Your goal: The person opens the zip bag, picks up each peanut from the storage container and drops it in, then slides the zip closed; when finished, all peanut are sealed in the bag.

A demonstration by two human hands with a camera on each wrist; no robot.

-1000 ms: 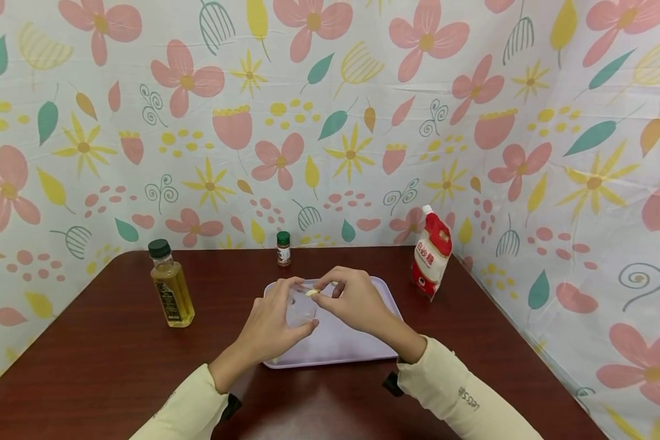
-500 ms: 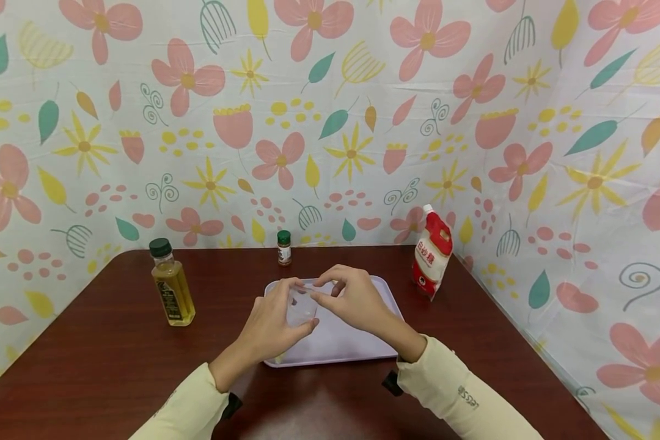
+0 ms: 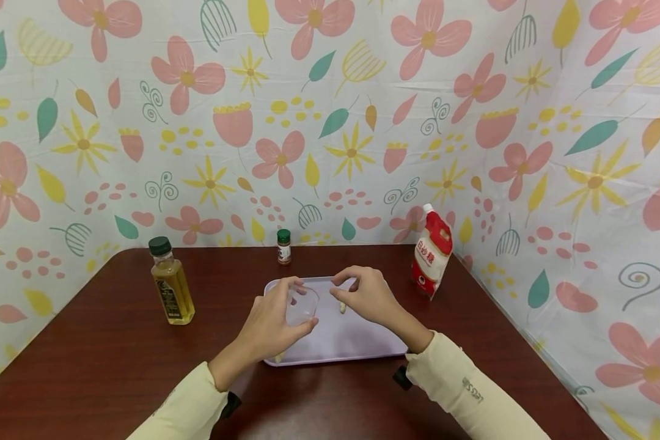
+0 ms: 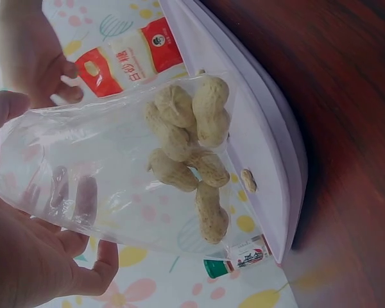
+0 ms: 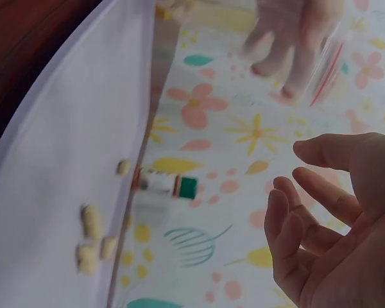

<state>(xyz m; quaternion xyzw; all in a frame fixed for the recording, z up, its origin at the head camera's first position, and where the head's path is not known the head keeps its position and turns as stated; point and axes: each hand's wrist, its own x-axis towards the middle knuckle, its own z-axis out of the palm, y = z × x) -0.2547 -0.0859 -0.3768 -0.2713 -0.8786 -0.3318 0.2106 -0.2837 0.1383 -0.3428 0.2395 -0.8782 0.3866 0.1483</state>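
Note:
My left hand [image 3: 272, 321] grips a clear zip-top plastic bag [image 4: 119, 173] near its mouth, thumb on one side and fingers on the other. Several unshelled peanuts [image 4: 212, 106] lie at the bag's bottom. To the right of the bag, my right hand [image 3: 365, 299] hangs over the tray, thumb and index finger apart, with nothing between them. Below both hands is a pale lilac tray [image 3: 352, 342]. In the right wrist view, several loose peanuts [image 5: 88, 258] lie on it. One peanut [image 3: 343, 307] shows just under the right hand in the head view.
An oil bottle [image 3: 174, 293] stands at the left of the dark wooden table [image 3: 88, 360]. Behind the tray is a small green-capped spice jar [image 3: 284, 250]. A red and white sugar pouch [image 3: 432, 256] stands at the right back. Flower-printed cloth rises behind and on the right.
A second ago my right hand pinched a peanut at the bag's mouth; it has let go and moved off to the right, fingers parted. My left hand has stayed in place with the bag.

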